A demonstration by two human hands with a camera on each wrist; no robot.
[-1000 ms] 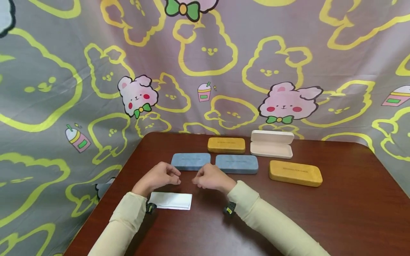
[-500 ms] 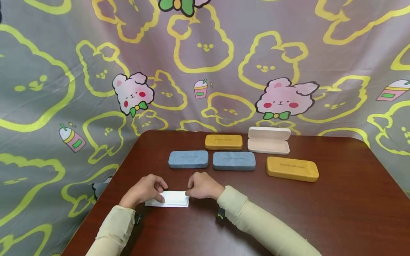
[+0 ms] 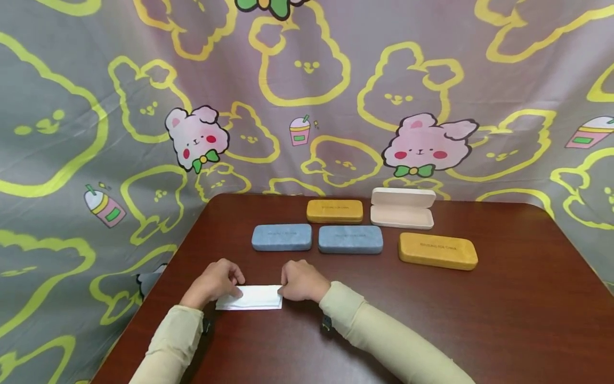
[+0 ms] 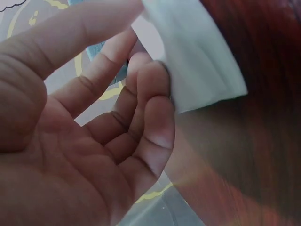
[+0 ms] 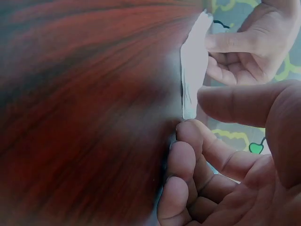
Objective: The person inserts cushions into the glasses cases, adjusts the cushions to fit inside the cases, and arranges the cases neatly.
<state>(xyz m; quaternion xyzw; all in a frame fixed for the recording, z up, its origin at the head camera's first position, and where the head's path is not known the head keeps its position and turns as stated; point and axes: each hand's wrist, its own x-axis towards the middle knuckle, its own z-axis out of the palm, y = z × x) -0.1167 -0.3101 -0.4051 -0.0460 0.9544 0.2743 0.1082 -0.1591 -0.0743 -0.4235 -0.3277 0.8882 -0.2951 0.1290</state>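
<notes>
A folded white cloth lies flat on the dark wooden table, between the hands. My left hand pinches its far edge near the left end, thumb on top. At the right end, my right hand pinches the far corner between thumb and curled index finger. Seen from the left wrist, the cloth meets the thumb tip and the fingers lie bent along its edge. In the right wrist view the thumb rests against the layered end of the cloth, other fingers curled beside it on the table.
Behind the hands are two blue glasses cases, a yellow case and an opened cream case. Another yellow case lies to the right. A patterned curtain hangs along the table's back and left.
Both hands have come down and nearer from above the table onto the cloth, and the fingers have closed at its far edge. The cases have stayed in place.
</notes>
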